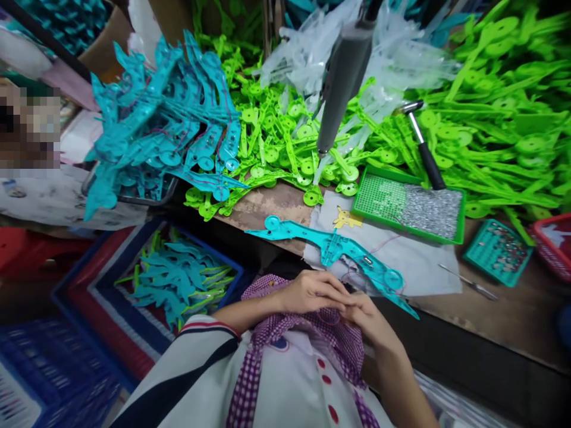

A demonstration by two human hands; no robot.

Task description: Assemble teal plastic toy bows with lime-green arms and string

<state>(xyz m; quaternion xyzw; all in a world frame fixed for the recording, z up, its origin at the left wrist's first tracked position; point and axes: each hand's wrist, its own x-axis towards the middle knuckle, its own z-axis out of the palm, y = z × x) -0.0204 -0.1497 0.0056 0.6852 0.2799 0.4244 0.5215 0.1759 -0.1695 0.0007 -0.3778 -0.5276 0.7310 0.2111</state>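
Note:
A long teal plastic part (pixel 332 249) lies on a white cloth (pixel 419 261) at the bench's near edge, thin red wires trailing from it. Just below it my left hand (pixel 310 292) and my right hand (pixel 370 321) meet over my lap. Both have their fingers curled and pinched together around something too small to name, maybe the wire ends. My right hand's fingers touch the lower end of the teal part.
A hanging grey powered screwdriver (pixel 341 89) points down over green plastic parts (pixel 285 142). A green screw tray (pixel 410 205), a hammer (pixel 423 148), a teal tray (pixel 497 252) and tweezers (pixel 468 282) lie right. Teal parts (pixel 165 125) are piled left; a blue crate (pixel 147 291) stands on the floor.

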